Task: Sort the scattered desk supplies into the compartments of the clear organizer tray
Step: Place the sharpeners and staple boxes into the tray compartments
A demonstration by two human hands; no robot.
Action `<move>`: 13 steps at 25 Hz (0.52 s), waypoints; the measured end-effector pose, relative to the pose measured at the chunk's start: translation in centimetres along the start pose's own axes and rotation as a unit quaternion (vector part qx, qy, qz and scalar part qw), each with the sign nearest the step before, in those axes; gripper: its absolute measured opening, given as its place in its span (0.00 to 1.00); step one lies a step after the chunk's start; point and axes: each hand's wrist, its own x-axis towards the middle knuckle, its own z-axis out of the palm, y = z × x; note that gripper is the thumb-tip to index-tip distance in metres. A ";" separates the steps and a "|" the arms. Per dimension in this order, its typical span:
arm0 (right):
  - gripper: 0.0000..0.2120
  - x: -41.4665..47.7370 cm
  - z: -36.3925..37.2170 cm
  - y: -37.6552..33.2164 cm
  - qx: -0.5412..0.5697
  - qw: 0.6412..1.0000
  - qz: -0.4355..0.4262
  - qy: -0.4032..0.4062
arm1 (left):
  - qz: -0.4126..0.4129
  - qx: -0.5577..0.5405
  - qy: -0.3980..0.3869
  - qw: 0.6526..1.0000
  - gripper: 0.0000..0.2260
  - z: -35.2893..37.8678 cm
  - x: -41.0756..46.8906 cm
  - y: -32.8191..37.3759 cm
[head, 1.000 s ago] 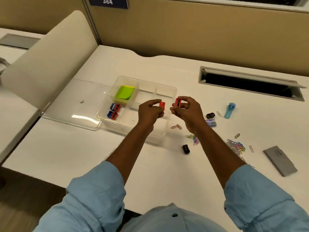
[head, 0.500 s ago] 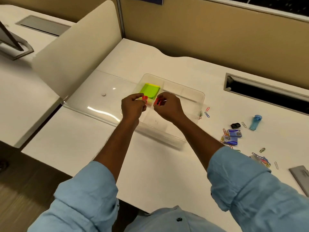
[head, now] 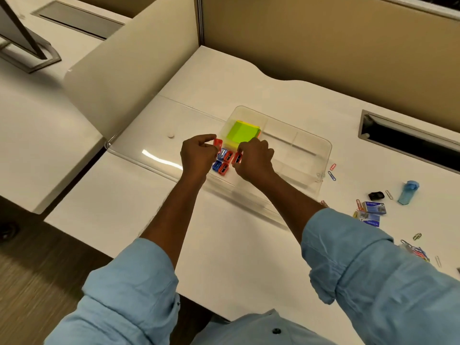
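Both hands are holding red sharpeners at the sharpener compartment of the tray.

The left hand (head: pixel 198 155) is pinching a small red plastic pencil sharpener (head: pixel 218 143) with curled fingers, and the right hand (head: pixel 254 160) is pinching a second red plastic sharpener (head: pixel 237 158), inside the clear plastic organizer tray (head: pixel 321 150); four red and blue sharpeners (head: pixel 223 168) are lying between the hands. In my judgement, the left sharpener is sitting close to the tray wall, so an early release is risking a bounce outside. The lime-green block of sticky notes (head: pixel 242 132) just beyond the right hand is also risking a knock. The right fingertips are hiding behind the knuckles, and the coloured paper clips (head: pixel 332 175) far right of the right hand are looking too small to count.
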 end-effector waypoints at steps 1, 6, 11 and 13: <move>0.12 0.2 0.2 0.0 -0.023 1.000 0.001 0.011 | 0.000 0.003 -0.002 1.000 0.17 0.0 0.1 0.0; 0.08 1.4 1.2 -0.5 -0.089 0.996 0.013 -0.008 | 0.004 0.033 0.004 0.999 0.13 -0.2 0.9 -0.4; 0.07 2.4 2.0 -0.9 -0.099 0.994 0.032 -0.046 | 0.003 0.044 0.002 0.999 0.12 -0.1 1.3 -0.9; 0.08 2.6 2.4 -0.9 -0.098 0.993 0.039 -0.053 | 0.017 0.063 0.003 0.998 0.12 0.0 1.4 -1.1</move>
